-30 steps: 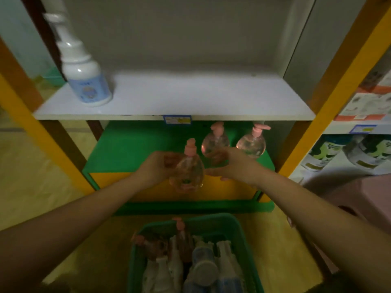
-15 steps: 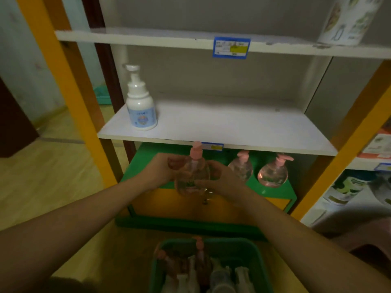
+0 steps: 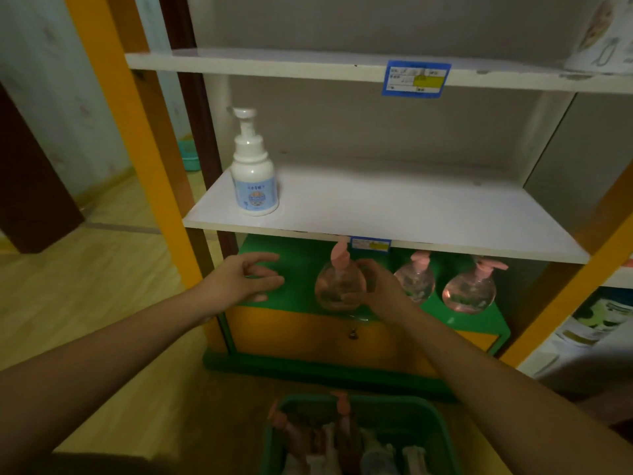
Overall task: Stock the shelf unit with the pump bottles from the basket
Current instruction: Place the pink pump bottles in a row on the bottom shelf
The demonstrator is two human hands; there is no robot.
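Right hand [image 3: 376,286] grips bottle [image 3: 337,286] — clear, pink-pumped.

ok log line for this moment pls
right hand on clear pink-pump bottle | on green cabinet top | left hand open, empty | basket stocked

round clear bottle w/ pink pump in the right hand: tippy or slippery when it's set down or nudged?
The round clear pump bottle with the pink pump looks squat and wide-bellied, so probably stable upright. Its smooth, curved clear wall may be slippery; the right hand wraps around its side. It appears mostly full of liquid, so likely heavy for its size. The tall pump could catch the white shelf edge above.
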